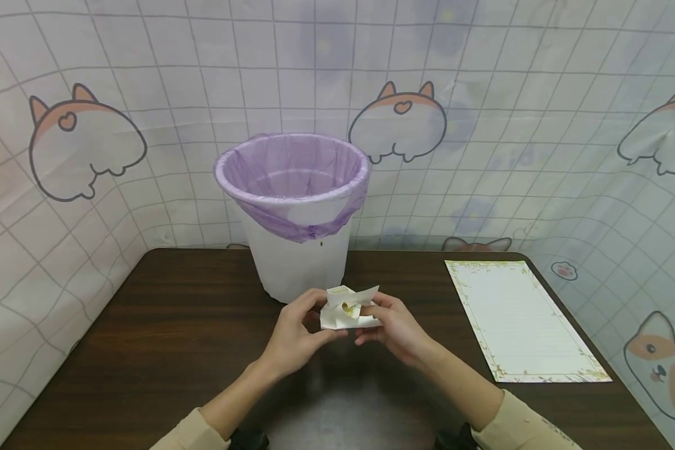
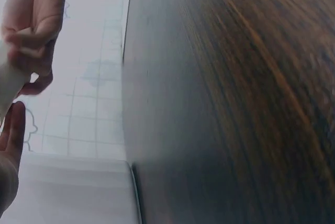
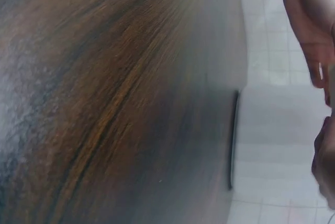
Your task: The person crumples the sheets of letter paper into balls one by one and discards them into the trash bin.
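Both hands hold a small folded piece of white paper (image 1: 337,320) with a gold-coloured print, above the table in front of the bin. My left hand (image 1: 294,336) grips its left side, thumb along the lower edge and fingers behind. At the right side, my right hand (image 1: 398,329) has its fingers on the folds, where one flap stands up. The left wrist view shows part of the paper (image 2: 7,81) between the right hand (image 2: 36,20) and the left fingertips (image 2: 17,119). In the right wrist view most of the paper is out of frame.
A white bin (image 1: 300,265) with a purple liner (image 1: 298,219) stands behind the hands. At the right of the dark wooden table (image 1: 174,350) lies a lined sheet (image 1: 525,322) with a gold leaf border. A printed grid curtain (image 1: 174,125) encloses the back and sides.
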`<control>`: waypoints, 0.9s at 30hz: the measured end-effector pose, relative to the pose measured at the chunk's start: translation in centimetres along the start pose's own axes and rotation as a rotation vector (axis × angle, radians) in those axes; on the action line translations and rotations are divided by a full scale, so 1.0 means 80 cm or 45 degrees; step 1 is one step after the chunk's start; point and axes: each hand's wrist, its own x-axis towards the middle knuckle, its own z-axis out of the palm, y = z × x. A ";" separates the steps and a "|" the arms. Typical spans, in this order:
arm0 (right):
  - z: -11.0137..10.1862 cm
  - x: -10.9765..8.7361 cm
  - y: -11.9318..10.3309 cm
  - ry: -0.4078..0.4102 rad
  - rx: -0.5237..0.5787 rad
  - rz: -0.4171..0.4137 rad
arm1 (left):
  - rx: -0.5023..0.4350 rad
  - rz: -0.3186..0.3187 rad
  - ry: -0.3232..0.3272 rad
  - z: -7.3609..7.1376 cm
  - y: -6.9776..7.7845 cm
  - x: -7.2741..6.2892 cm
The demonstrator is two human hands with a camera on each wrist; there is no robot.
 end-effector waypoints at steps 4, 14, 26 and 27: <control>-0.005 -0.002 -0.001 -0.148 0.061 -0.119 | -0.068 -0.093 0.063 -0.002 0.000 0.001; -0.016 -0.001 0.008 -0.105 -0.061 -0.370 | -0.293 -0.302 0.143 -0.002 0.006 0.006; -0.019 0.000 0.005 -0.041 -0.159 -0.377 | -0.413 -0.494 0.057 -0.009 0.010 0.011; -0.020 0.000 0.005 -0.045 -0.168 -0.377 | -0.426 -0.506 0.046 -0.010 0.010 0.011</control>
